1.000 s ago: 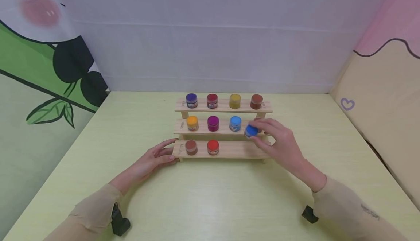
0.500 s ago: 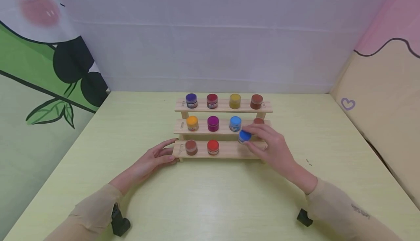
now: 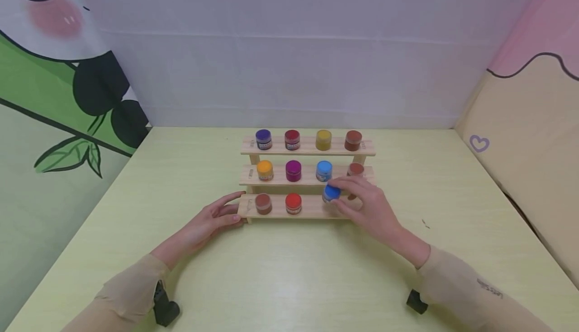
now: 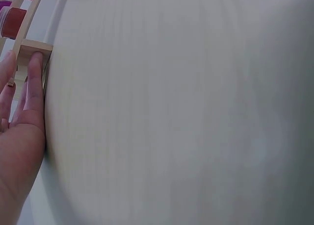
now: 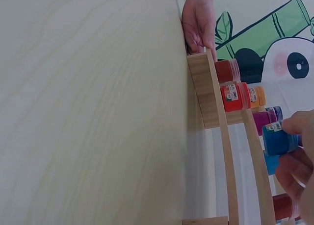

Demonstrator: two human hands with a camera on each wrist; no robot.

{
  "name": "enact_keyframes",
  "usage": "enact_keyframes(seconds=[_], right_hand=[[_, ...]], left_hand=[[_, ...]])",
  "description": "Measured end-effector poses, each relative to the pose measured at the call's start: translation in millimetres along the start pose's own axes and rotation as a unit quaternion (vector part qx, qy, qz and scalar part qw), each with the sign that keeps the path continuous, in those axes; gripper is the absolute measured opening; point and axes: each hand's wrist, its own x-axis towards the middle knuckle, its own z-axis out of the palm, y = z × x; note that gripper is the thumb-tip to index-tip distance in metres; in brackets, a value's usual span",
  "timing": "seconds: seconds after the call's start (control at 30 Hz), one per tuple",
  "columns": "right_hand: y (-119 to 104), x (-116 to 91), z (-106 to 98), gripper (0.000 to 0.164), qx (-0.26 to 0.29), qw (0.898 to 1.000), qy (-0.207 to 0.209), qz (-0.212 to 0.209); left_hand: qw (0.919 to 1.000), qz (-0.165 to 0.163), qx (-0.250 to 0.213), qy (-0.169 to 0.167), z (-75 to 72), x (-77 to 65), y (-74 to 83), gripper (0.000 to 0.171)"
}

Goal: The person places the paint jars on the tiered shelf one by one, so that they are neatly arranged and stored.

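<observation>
A three-tier wooden rack (image 3: 316, 213) stands on the table and bears several small paint jars. My right hand (image 3: 373, 211) pinches a blue-lidded paint jar (image 3: 331, 193) between thumb and fingers, over the right part of the lowest tier; the right wrist view shows this blue jar (image 5: 277, 138) sideways at the fingertips. At the rack's left end, my left hand (image 3: 214, 220) holds the lowest tier, thumb at the front and fingers at the end. On that tier sit a brown jar (image 3: 263, 204) and a red jar (image 3: 293, 203).
The middle tier holds an orange jar (image 3: 265, 170), a purple jar (image 3: 293, 171), a light blue jar (image 3: 323, 171) and a brown-red jar (image 3: 355, 170). Along the top tier (image 3: 308, 145) stand several more jars. A pale cloth wall (image 3: 289, 81) rises behind the table.
My right hand has moved left and toward the front with the blue jar, from the middle tier's right end to over the lowest tier. My left hand has stayed in place.
</observation>
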Motion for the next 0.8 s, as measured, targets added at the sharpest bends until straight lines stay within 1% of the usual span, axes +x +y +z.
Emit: enact_keyframes(seconds=[0.27,0.5,0.7,0.8], right_hand=[[1,-2,6,0.038,0.008,0.999,-0.035,0.025],[0,-4,8,0.037,0.016,0.997,-0.058,0.047],[4,-5,13,0.036,0.026,0.995,-0.076,0.051],[5,-6,15,0.036,0.035,0.995,-0.082,0.053]], left_hand=[[1.0,-0.004,0.001,0.003,0.6,-0.3,0.7,0.071],[1.0,0.004,0.003,0.001,0.1,-0.9,0.4,0.072],[0.9999,-0.006,0.006,0.006,1.0,-1.1,1.8,0.072],[1.0,-0.005,0.005,0.004,1.1,-1.0,2.0,0.071]])
